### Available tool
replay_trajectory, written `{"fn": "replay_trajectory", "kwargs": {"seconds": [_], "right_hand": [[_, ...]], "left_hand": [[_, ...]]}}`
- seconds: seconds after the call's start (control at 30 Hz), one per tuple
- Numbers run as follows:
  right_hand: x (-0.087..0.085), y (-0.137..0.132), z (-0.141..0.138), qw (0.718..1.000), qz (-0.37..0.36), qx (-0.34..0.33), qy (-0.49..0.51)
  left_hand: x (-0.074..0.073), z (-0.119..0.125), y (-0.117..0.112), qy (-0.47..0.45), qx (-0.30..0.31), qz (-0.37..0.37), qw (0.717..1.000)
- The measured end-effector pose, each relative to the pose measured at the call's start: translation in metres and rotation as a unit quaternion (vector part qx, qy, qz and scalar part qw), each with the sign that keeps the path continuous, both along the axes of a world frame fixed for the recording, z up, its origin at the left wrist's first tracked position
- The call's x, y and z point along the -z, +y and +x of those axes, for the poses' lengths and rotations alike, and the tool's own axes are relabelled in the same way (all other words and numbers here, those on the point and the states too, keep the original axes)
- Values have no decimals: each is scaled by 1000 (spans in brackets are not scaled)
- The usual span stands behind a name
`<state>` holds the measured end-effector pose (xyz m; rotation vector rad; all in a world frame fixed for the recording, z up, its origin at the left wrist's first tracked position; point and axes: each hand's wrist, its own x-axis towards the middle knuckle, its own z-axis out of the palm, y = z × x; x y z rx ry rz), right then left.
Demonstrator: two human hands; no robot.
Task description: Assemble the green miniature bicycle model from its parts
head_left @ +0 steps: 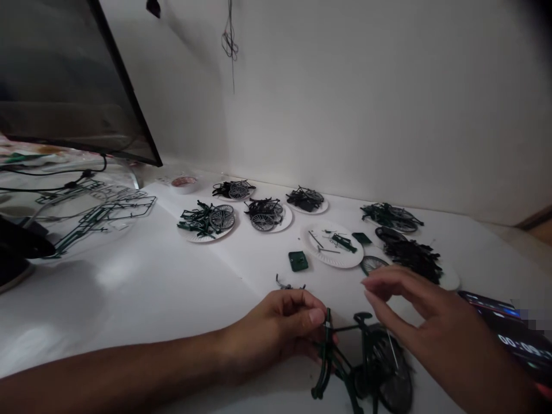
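A dark green model bicycle (360,359) stands at the bottom of the view, with a spoked black wheel (394,376) on its right. My left hand (284,322) grips the bicycle's front upright near the handlebar. My right hand (425,310) hovers just above the rear of the model, with thumb and fingers apart and nothing visibly between them. A thin silver rod (392,349) shows below those fingers, and I cannot tell whether it touches them. A small grey part (287,284) lies just beyond my left hand.
Several white paper plates (334,247) hold dark model parts and wheels on the white table. A green piece (298,261) lies beside them. A parts sprue (101,215) and cables lie at left, beneath a monitor (64,75). A lit phone (513,330) sits at right.
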<state>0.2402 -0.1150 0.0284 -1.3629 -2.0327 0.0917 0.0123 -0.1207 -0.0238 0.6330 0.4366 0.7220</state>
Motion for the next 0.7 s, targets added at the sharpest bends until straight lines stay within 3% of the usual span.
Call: {"fn": "replay_trajectory", "kwargs": {"seconds": [0.13, 0.23, 0.37, 0.53, 0.7], "right_hand": [[-5, -7, -12, 995, -61, -30, 70], [-5, -11, -14, 994, -61, -35, 83], [4, -15, -9, 993, -54, -58, 89], [22, -27, -8, 985, -102, -57, 126], [15, -31, -23, 968, -150, -118, 164]], "left_hand": [[1, 0, 2, -2, -5, 9, 1000], [2, 0, 2, 1, -5, 7, 1000], [3, -1, 0, 12, -10, 1, 1000], [1, -3, 0, 26, -1, 19, 999], [0, -4, 1, 32, 1, 27, 999]]}}
